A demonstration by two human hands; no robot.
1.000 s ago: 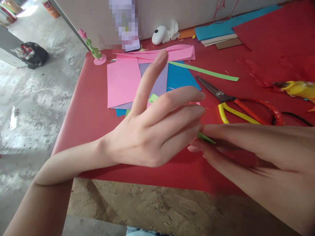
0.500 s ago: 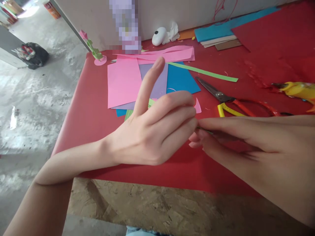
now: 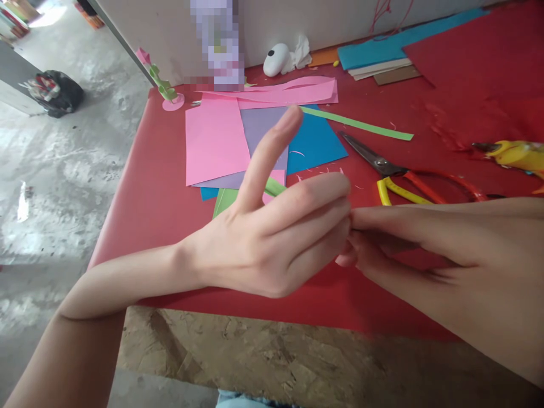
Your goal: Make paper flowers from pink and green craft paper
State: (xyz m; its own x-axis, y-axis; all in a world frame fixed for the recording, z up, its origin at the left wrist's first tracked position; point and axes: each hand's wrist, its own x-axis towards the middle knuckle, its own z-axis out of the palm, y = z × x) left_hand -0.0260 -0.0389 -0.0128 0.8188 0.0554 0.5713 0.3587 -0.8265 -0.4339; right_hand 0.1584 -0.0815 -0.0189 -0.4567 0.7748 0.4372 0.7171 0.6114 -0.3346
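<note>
My left hand (image 3: 272,238) hovers over the red tabletop with its lower fingers curled in and one digit pointing up. At its fingertips, the thumb and forefinger of my right hand (image 3: 429,249) are pinched together. What lies between the fingers is hidden; only a thin dark edge shows. Behind my left hand are a pink paper sheet (image 3: 215,141), a purple sheet (image 3: 266,133), a blue sheet (image 3: 317,139) and a green paper piece (image 3: 225,201). Beyond my right hand rest open scissors (image 3: 382,165) with red and yellow handles.
A long green strip (image 3: 361,123) and pink strips (image 3: 289,93) lie farther back. A paper flower (image 3: 164,85) stands at the left corner near a white egg-shaped object (image 3: 276,60). A yellow glue gun (image 3: 512,153) and red paper (image 3: 476,51) are at right.
Both hands have shifted slightly right and down, still meeting at the fingertips. A green sliver seen between my right fingers is now hidden.
</note>
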